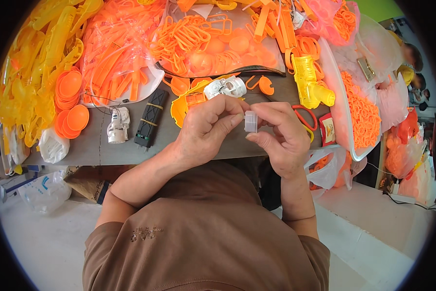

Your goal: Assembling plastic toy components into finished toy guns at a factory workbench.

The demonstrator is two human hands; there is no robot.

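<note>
Taking the clear box (251, 122) as the clock's centre: it is held up over the table (198, 151), between the fingertips of both hands. The left hand (212, 127) has thumb and forefinger bent together at its left edge; the right hand (282, 135) grips its right side between thumb and curled fingers. What is inside it cannot be told.

At 3 o'clock, a white bin (335, 87) holds a mass of small orange links. At 10, a clear bag (152, 82) is full of orange strips; at 11, a dark-edged bag (270, 56) has rounded orange pieces; at 1, a pink bag (320, 9) holds orange rings.

At 11, just past the left hand, lies a white module (226, 87); another, the far module (118, 125), is at 9, with a black bar (150, 119) between it and the left forearm. Orange scoops (70, 92) are stacked further out at 9, beside a yellow heap (43, 63). A yellow part (306, 82) lies at 2, and the red-handled scissors (316, 119) at 3, partly behind the right hand.

The red packet (327, 130) at 3 has a pale printed panel; the brown sack (84, 180) at 8 carries lettering, and the shirt (203, 233) has stitched letters.
</note>
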